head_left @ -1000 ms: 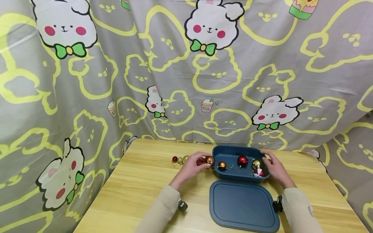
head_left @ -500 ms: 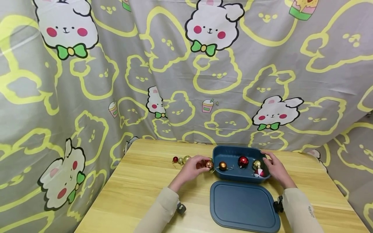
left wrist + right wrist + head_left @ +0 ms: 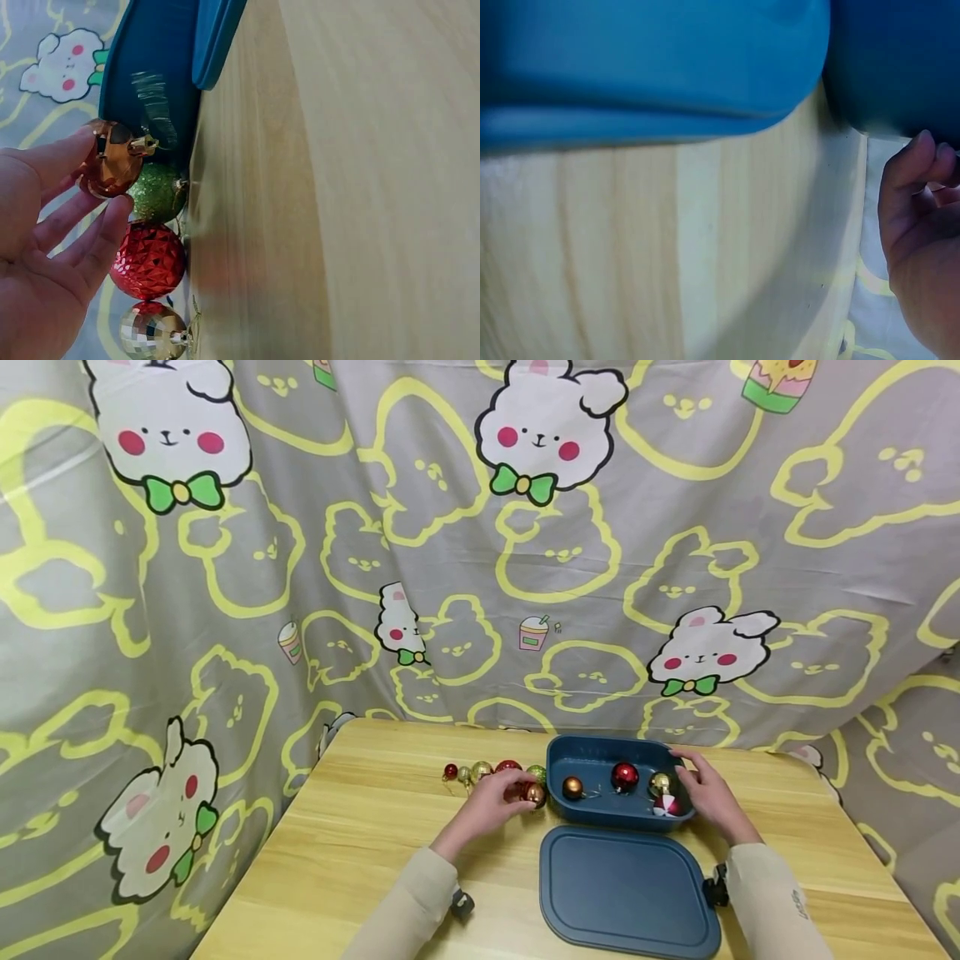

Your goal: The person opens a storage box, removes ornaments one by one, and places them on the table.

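My left hand (image 3: 491,806) pinches a shiny copper-coloured Christmas bauble (image 3: 112,169) between thumb and fingertips, its gold cap facing away from the palm. The bauble is just outside the left end of a dark blue box (image 3: 622,817). A glittery green bauble (image 3: 156,196), a faceted red one (image 3: 150,261) and a gold mirrored one (image 3: 148,330) line up beside that hand. My right hand (image 3: 708,797) grips the box's right end, thumb at the rim. Inside the box lie an orange bauble (image 3: 572,787), a red one (image 3: 625,776), a gold one (image 3: 660,783) and a red-and-white one (image 3: 667,805).
A flat blue lid (image 3: 630,893) lies on the wooden table (image 3: 322,860), in front of the box and between my forearms. Two small baubles, one dark red (image 3: 450,772) and one pale gold (image 3: 464,773), end the row at left. A patterned curtain (image 3: 450,568) hangs behind.
My left hand, with the copper bauble, has moved from the box's left rim slightly toward me, uncovering the green and red baubles behind it. The right hand stays on the box.
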`<state>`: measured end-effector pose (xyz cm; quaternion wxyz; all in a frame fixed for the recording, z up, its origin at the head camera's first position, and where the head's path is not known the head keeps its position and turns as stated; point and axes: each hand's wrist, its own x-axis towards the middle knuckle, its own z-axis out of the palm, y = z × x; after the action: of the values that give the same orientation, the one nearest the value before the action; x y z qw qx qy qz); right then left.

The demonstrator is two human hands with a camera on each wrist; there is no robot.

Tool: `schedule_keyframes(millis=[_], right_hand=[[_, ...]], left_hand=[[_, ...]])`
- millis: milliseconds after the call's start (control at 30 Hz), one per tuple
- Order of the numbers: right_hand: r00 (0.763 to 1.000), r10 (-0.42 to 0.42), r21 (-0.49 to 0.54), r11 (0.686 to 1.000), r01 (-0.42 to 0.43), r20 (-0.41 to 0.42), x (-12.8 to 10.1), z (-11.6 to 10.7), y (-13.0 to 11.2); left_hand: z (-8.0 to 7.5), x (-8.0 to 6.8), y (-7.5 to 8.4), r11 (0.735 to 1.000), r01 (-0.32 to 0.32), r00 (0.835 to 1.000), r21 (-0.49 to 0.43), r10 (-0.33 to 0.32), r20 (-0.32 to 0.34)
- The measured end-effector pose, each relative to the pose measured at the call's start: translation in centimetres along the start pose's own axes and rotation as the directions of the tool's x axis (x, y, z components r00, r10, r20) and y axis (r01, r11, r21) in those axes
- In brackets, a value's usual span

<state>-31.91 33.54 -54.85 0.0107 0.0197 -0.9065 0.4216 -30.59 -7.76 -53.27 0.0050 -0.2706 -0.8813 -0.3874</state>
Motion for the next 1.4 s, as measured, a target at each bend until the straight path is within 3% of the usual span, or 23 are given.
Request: schedule_keyframes(millis=[200,600,1400], right_hand=[[1.0,-0.007,-0.006,1.0,0.007,0.0,0.0,-0.1,0.1],[1.0,-0.012,-0.014,1.0,0.012,-0.005,0.0,0.0,0.1],[1.0,-0.006,0.002,1.0,0.006,0.0,0.1,-0.1,-0.1]], left_hand=[[0.3,0.1,-0.2,0.999,0.028,1.0,-0.022,-0.028,0.014],[0.9,0.4,-0.2,0.993,-0.002,0.999,0.121,-0.002,0.033],[1.2,0.3,-0.2,0.982,0.026,0.997,0.185,-0.039,0.067]])
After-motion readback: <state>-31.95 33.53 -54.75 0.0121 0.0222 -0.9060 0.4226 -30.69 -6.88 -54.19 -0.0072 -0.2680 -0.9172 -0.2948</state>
